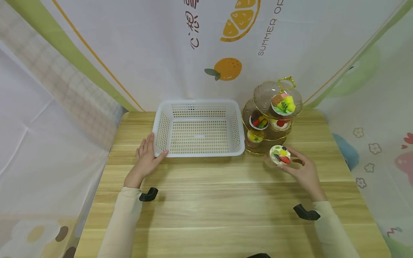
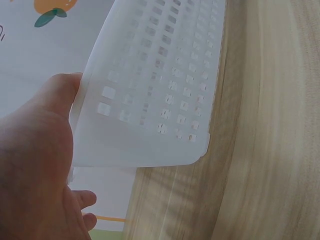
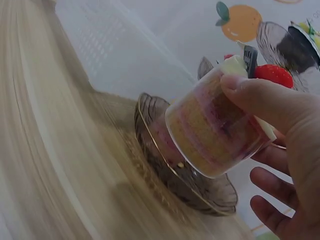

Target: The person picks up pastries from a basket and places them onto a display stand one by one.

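Observation:
My right hand (image 1: 303,170) pinches a clear cup of layered cake (image 3: 215,125) near its top, thumb on one side and fingers on the other. Cream, a strawberry piece, other fruit and a small dark fork-like piece top it. The cup is tilted, held just in front of a tiered stand (image 1: 248,107) with smoky, gold-rimmed plates. At the near left corner of a white plastic basket (image 1: 200,154), my left hand (image 1: 145,159) holds the rim, thumb on the front side and fingers along the left side.
On the stand's top plate sits a dessert cup (image 1: 283,104) with yellow and green toppings. Lower plates bear several more cups, one with dark filling (image 1: 259,120). A gold handle (image 1: 286,84) tops the stand. Behind the wooden table (image 1: 209,200) hangs a printed curtain (image 1: 155,64).

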A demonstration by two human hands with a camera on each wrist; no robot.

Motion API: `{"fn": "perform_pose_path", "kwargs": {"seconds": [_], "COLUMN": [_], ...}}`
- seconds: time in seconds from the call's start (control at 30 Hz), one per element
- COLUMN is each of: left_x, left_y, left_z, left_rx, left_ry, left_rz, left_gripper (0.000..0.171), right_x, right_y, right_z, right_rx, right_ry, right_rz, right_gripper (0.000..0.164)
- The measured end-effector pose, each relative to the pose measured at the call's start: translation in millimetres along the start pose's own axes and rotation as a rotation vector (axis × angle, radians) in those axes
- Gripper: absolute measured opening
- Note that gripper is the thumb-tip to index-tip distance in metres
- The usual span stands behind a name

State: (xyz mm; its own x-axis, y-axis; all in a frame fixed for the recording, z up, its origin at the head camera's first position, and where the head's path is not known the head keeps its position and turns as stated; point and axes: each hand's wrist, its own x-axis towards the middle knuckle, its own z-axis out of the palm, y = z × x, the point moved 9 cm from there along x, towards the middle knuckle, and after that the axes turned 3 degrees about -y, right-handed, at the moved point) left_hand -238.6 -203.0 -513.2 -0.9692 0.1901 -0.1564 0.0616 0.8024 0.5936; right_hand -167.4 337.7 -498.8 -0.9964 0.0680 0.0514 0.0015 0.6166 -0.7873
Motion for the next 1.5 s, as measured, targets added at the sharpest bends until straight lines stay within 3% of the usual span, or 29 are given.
{"fn": "perform_pose_path", "kwargs": {"seconds": [0.33,0.63,0.87,1.27,1.5], "left_x": [0.3,-1.0,-1.6,-2.5,-1.9], "left_y": [0.0,1.3,1.0,1.7,1.4], "left_z": [0.3,-0.4,-0.7,-1.7,-0.8], "left_rx": [0.007,-0.002,0.005,0.001,0.01], "left_ry": [0.005,0.0,0.0,-0.002,-0.004], "left_rz": [0.001,0.002,-0.003,-0.008,-0.01], "left_gripper": [0.098,0.098,0.098,0.098,0.098], "right_x": [3.7,28.1,48.4,66.9,71.8], "right_y": [12.7,17.7,19.6,18.1,21.5], "right_z": [-14.1,-26.9,-22.6,-10.7,-6.0], "right_rx": [-0.029,-0.14,-0.174,-0.19,-0.201], "right_ry": [0.044,0.089,0.052,-0.037,-0.017], "right_rz": [0.068,0.0,-0.037,-0.014,0.014], "right_gripper": [0.07,0.072,0.072,0.075,0.076]}}
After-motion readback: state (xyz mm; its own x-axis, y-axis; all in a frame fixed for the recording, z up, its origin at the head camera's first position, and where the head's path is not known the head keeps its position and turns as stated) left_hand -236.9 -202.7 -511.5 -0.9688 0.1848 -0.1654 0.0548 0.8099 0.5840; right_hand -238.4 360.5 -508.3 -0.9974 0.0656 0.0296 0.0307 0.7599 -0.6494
